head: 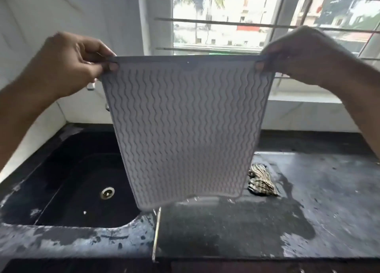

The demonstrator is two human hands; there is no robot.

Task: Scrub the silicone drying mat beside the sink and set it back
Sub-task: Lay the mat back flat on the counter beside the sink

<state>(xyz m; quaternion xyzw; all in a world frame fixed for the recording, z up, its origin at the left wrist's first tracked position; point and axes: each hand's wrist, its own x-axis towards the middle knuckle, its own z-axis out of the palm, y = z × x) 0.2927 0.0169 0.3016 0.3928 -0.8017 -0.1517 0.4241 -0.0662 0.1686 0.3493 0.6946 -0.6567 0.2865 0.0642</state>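
Note:
The grey silicone drying mat [185,124] with wavy ridges hangs upright in the air in front of me. My left hand [78,65] pinches its top left corner and my right hand [298,54] pinches its top right corner. The mat's lower edge curls a little and hovers above the seam between the black sink [67,190] and the dark wet counter [318,200].
A crumpled striped cloth [260,182] lies on the counter just right of the mat's lower edge. The sink drain [107,193] shows at the basin's floor. A tap is partly hidden behind the mat's left side. A barred window [236,22] is straight ahead.

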